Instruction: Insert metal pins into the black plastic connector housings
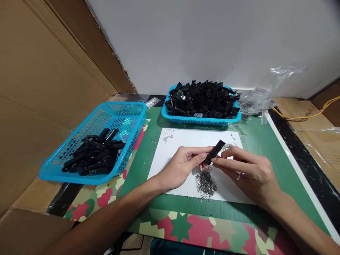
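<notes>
Black piece (215, 151) tilts above white paper (167, 159) and metal bits (205, 184) (blue basket (79, 180) left, another basket (202, 121) behind); left hand (180, 168) clamps it, thumb against fingers; right hand (249, 175) curls at its lower end, grip unclear.

Pale wall (154, 42) behind green-topped table (261, 148); tall brown cardboard panel (37, 78) along left.

Cardboard (53, 81) closes the frame's left edge, a white wall (159, 42) its top. Between the left basket (117, 120) and the upper-centre basket (199, 121), the green table (153, 125) leaves a passage; the held black part (215, 151) and metal-piece pile (205, 184) obstruct the centre.
</notes>
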### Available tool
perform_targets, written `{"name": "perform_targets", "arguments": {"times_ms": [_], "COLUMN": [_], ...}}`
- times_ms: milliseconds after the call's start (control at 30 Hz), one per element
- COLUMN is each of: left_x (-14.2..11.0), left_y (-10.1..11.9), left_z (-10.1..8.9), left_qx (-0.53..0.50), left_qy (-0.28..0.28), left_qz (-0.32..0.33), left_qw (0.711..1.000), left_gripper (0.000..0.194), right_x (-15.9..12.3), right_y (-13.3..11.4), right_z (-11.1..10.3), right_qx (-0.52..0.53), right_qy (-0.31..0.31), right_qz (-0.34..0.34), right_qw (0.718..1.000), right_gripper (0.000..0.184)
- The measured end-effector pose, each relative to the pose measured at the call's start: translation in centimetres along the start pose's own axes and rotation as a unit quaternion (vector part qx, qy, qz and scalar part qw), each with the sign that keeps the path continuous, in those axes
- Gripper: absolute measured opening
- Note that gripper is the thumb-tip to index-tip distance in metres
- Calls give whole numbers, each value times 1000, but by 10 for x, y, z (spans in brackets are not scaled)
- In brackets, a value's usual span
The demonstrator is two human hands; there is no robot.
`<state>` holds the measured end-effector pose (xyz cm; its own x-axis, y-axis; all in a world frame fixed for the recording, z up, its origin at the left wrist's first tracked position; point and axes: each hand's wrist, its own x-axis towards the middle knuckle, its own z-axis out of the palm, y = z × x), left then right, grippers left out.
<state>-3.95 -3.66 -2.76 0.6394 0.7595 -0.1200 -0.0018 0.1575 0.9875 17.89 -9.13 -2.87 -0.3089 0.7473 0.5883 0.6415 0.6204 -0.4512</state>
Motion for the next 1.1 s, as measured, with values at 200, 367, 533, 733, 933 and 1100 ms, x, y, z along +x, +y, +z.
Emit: {"name": "perform_targets", "arguments": {"times_ms": [200, 367, 533, 733, 933, 1100], "left_x": [2, 1, 1, -1, -3, -2], "left_y": [-1, -2, -2, 3, 1, -7], "left_z": [-2, -1, 3, 2, 0, -1], "left_qx": [-72, -118, -121, 63, 303, 371], "left_qy": [-23, -55, -71, 13, 57, 50], "left_qz": [-38, -76, -82, 24, 143, 198], "left_qw": [996, 988, 987, 998, 941, 906], "left_gripper": [45, 45, 46, 35, 24, 16], "right_x": [0, -5, -6, -2, -6, -9], "right_y": [0, 2, 3, 5, 10, 12], "right_z": [-4, -3, -7, -10, -3, 3], "right_qx": [-59, -85, -94, -98, -137, -144], "right_qy": [12, 18, 15, 9, -5, -7], "right_qz": [-22, -39, -65, -49, -41, -47], "right_qw": [998, 995, 993, 994, 990, 988], "right_gripper": [30, 36, 39, 36, 28, 24]}}
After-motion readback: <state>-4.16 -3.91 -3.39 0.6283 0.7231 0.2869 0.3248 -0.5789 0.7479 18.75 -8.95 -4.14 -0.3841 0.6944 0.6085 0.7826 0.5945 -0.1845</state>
